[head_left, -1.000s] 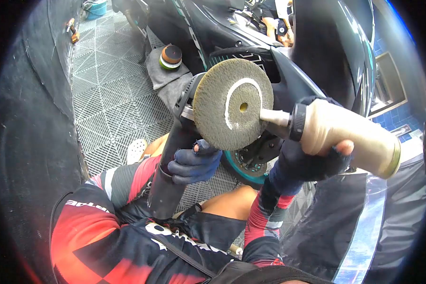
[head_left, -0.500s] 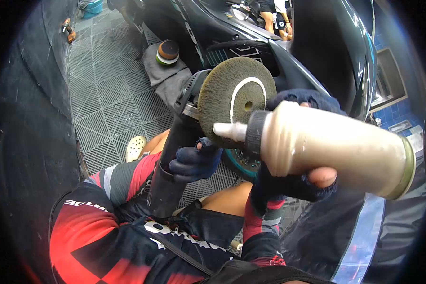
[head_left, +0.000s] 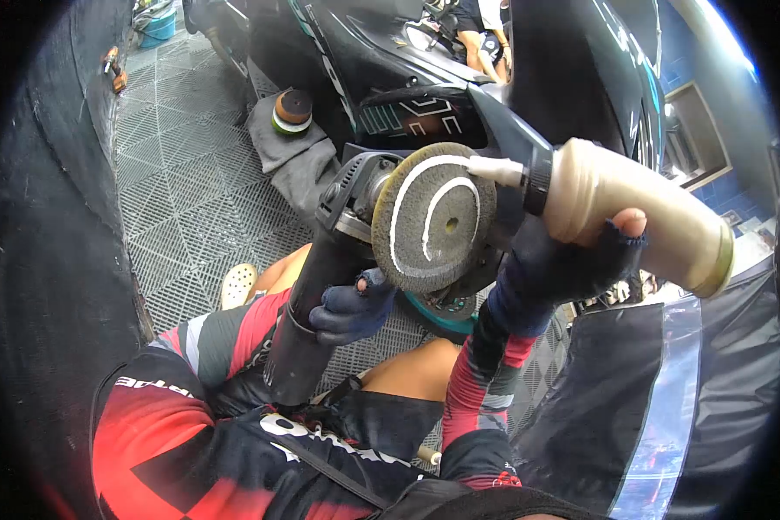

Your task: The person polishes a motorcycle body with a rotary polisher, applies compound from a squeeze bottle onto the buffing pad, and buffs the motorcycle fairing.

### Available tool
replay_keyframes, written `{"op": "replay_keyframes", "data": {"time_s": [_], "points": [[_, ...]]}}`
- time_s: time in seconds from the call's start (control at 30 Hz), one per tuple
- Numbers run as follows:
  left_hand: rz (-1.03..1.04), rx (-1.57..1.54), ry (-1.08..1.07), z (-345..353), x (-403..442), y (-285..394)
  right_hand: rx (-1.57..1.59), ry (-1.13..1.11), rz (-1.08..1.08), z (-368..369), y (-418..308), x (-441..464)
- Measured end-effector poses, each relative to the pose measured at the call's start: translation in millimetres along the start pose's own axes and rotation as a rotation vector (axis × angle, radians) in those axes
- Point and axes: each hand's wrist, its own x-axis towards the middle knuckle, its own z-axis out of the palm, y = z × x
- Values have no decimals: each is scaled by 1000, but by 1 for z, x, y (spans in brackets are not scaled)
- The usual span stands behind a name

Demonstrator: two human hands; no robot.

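My left hand (head_left: 352,307), in a dark fingerless glove, is wrapped round the black body of a polishing machine (head_left: 308,299). The machine's round grey-green pad (head_left: 438,247) faces up toward me and bears two curved lines of white paste, one inside the other. In my right hand (head_left: 572,260), also gloved, is a cream-coloured squeeze bottle (head_left: 637,204) lying nearly level. Its pale nozzle (head_left: 496,170) touches or nearly touches the pad's upper edge, at the end of the outer line.
A dark motorcycle (head_left: 390,52) stands ahead. Left of it a grey cloth (head_left: 288,156) lies with an orange-brown and green round pad (head_left: 293,111) on it. A blue bucket (head_left: 157,29) is at the upper left. Another person (head_left: 484,39) shows at the top.
The bottle moved left and down over the pad, then back up to its upper edge. An outer white line has appeared around the inner one. The view has shifted slightly.
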Motion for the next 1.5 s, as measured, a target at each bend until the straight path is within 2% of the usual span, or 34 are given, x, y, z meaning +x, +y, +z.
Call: {"op": "replay_keyframes", "data": {"time_s": [0.03,0.1,0.13,0.17,0.2,0.23,0.27,0.33,0.4,0.43,0.47,0.5,0.53,0.57,0.6,0.63,0.67,0.8,0.9,1.0,1.1,1.17,1.2,1.23,1.27,1.3,1.33,1.37,1.4,1.43,1.47,1.5], "points": [[-3,2,-7,13,7,-2,299,41,204,-2,1,0],[162,75,350,38,23,-7,898,114,617,-9,4,-3],[162,78,345,33,17,-8,796,44,618,-16,9,-8],[140,23,248,22,6,-9,799,40,613,-25,28,-15],[119,-30,153,14,-1,-10,1069,-96,546,-35,56,-24],[120,-27,149,18,2,-12,1332,-238,467,-44,68,-30],[191,48,188,23,7,-14,926,-93,441,-54,59,-39],[263,132,241,28,11,-15,694,-95,312,-80,72,-62],[252,136,255,31,8,-15,282,-479,75,-135,114,-58],[248,138,257,31,6,-17,91,-449,251,-152,93,-69],[242,141,262,31,2,-18,106,-474,236,-161,82,-75],[239,144,269,30,-1,-19,51,-294,140,-178,104,-120],[238,148,269,31,-4,-20,163,-283,303,-187,107,-149],[237,147,276,31,-7,-20,39,-389,690,-210,95,-180],[236,148,284,30,-10,-20,211,-402,1083,-254,155,-267],[233,150,296,30,-12,-21,39,-470,1284,-237,108,-252],[227,149,305,30,-13,-20,-201,-642,1359,-230,90,-267],[183,144,355,23,-24,-24,-408,-1097,1396,-257,70,-436],[149,158,396,16,-37,-31,-537,-1354,1422,-279,50,-510],[127,181,448,11,-43,-33,-574,-1464,1455,-288,42,-546],[102,295,485,14,-23,-23,-581,-1464,1481,-296,44,-562],[122,541,477,18,13,-11,-596,-1378,1462,-298,55,-557],[93,544,487,24,30,-13,-607,-1289,1429,-299,64,-554],[184,555,559,31,46,-15,-610,-1108,1363,-301,79,-552],[275,569,631,33,57,-17,-580,-786,1188,-279,77,-490],[307,586,657,29,63,-18,-457,-777,1429,-271,90,-402],[270,598,671,31,75,-19,-113,-338,1471,-254,90,-353],[301,771,661,35,90,-21,68,-192,1318,-237,67,-274],[328,939,642,37,101,-22,185,-184,1131,-226,48,-219],[303,1024,548,35,105,-17,401,-150,1046,-212,20,-166],[255,1018,559,33,117,-24,395,-303,829,-203,7,-138],[349,1184,610,34,135,-34,377,-452,607,-193,-4,-115]]}}
